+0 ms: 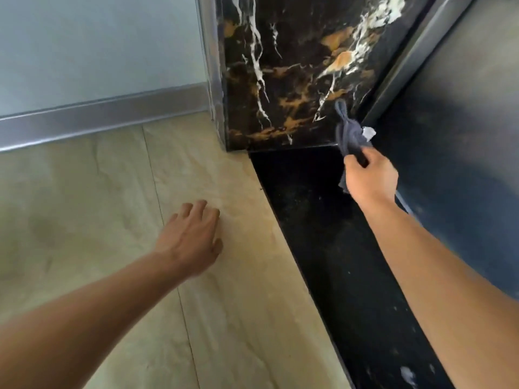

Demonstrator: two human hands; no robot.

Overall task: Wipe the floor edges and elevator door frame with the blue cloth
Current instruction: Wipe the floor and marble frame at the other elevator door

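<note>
My right hand (369, 176) is shut on a bunched blue-grey cloth (349, 134). The cloth sticks up from my fist against the lower right corner of the black marble door frame (280, 80), which has white and orange veins. A small white scrap shows at the cloth's right side. Below the cloth lies a black stone threshold strip (317, 228) running along the floor edge. My left hand (191, 237) is open, fingers spread, palm down over the beige floor tile (84, 209), left of the threshold. Whether it touches the tile is unclear.
A metal skirting strip (98, 119) runs along the pale wall at the left and meets a metal corner trim beside the marble. At the right stands the dark elevator door (463, 164) with a metal jamb (415, 51). White specks dot the threshold near the bottom right.
</note>
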